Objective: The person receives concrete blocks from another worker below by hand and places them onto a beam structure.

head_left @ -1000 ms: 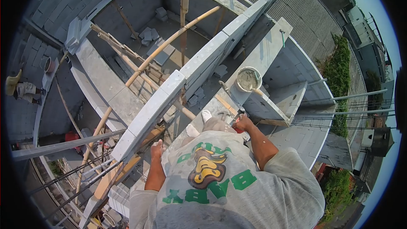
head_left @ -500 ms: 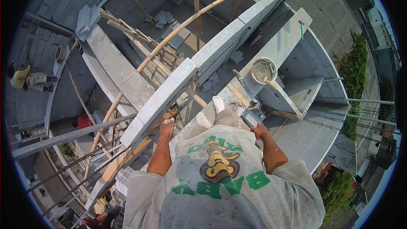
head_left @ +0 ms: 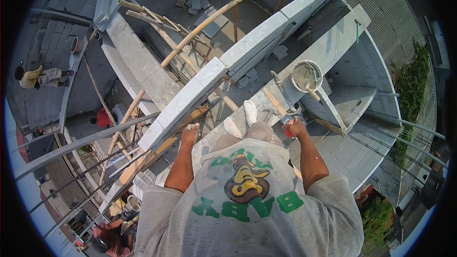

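Note:
My right hand point(head_left: 297, 127) is closed round a small red object point(head_left: 288, 131), mostly covered by the fingers, so its kind is unclear. Beyond that hand, a bucket of grey mortar point(head_left: 293, 84) stands on a long grey plank point(head_left: 335, 43), with a tool sticking out of the mortar. A wooden strip point(head_left: 273, 101) lies on the plank close to my feet. My left hand point(head_left: 190, 134) hangs beside the light block wall point(head_left: 183, 107), fingers curled in. Whatever those fingers may hold is hidden.
Bamboo poles point(head_left: 202, 27) cross the deep room beyond the wall. Metal bars point(head_left: 85, 146) run along the left. A person in yellow point(head_left: 31, 78) stands far left, another in red point(head_left: 102, 118) is lower down, and a third person point(head_left: 112, 238) is at bottom left.
My view has shifted, so the walls and bucket appear farther right. My right hand has turned and shows more of the red object. My left hand has moved slightly right.

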A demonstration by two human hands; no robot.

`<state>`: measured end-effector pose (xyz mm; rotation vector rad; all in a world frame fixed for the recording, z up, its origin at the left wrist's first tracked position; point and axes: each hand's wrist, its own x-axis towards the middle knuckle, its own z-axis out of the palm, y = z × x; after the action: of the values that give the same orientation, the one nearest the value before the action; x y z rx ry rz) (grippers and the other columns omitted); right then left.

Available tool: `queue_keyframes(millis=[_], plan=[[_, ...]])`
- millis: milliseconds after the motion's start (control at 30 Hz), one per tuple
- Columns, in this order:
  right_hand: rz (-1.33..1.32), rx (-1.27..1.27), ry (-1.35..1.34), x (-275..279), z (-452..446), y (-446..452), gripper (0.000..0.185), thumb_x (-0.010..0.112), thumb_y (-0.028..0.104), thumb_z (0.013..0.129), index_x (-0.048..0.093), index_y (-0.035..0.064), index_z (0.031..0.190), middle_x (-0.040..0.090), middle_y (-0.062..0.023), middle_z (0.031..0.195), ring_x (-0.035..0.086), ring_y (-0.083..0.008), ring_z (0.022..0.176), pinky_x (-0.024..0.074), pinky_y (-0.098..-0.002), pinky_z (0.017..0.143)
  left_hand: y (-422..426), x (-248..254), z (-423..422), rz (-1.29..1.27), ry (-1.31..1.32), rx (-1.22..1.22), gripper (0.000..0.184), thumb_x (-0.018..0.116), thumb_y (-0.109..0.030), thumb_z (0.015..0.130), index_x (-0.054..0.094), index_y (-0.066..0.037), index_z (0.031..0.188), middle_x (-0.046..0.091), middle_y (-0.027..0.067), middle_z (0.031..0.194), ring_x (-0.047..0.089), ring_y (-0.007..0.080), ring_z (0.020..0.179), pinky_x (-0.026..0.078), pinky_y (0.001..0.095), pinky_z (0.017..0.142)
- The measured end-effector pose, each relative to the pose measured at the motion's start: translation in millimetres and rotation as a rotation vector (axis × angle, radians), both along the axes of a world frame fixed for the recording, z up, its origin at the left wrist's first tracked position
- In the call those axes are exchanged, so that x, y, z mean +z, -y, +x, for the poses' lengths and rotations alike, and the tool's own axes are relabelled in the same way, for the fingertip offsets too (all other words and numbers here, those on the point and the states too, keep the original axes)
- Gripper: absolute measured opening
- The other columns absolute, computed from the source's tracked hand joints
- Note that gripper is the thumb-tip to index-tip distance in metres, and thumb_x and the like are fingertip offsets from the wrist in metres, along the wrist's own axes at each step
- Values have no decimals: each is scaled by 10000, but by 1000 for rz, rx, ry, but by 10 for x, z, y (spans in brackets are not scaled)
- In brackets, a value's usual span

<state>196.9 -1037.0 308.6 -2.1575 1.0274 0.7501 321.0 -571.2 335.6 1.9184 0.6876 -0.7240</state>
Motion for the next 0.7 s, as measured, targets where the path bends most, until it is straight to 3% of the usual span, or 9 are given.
queue_keyframes(millis=[100, 200, 233, 433, 700], plan=[[32, 71, -104, -57, 89, 168, 784, 750, 423, 556, 465, -56, 1108, 586, -243, 1037, 589, -359, 986, 471, -373, 812, -5, -353, -33, 18, 89, -27, 319, 603, -343, 858, 629, -31, 795, 624, 38, 701, 564, 139, 634, 441, 293, 618], [-29, 205, -140, -311, 25, 314, 781, 742, 439, 558, 463, -61, 1089, 584, -247, 1027, 585, -373, 991, 469, -380, 809, 252, -111, -26, -10, 44, 67, 329, 603, -348, 856, 629, -32, 768, 622, 44, 685, 565, 141, 635, 441, 297, 617], [13, 148, -157, -17, 133, 277, 770, 738, 453, 563, 468, -61, 1069, 585, -249, 1017, 583, -382, 986, 470, -385, 807, 255, -112, -49, -17, 49, 76, 332, 601, -349, 857, 629, -32, 763, 621, 45, 682, 566, 143, 634, 441, 299, 616], [14, 183, -180, 31, 244, 346, 795, 747, 466, 554, 460, -59, 1078, 583, -256, 1026, 585, -379, 982, 474, -385, 809, 57, -390, -403, 59, 0, 48, 338, 599, -353, 851, 636, -27, 768, 633, 71, 692, 589, 176, 652, 450, 318, 636], [57, 233, -151, -209, 424, 322, 953, 758, 453, 560, 373, -90, 1242, 572, -249, 1093, 571, -334, 1030, 460, -346, 858, -106, -524, -514, 108, 33, 37, 349, 605, -370, 834, 642, -26, 784, 642, 88, 705, 600, 201, 682, 451, 339, 664]])
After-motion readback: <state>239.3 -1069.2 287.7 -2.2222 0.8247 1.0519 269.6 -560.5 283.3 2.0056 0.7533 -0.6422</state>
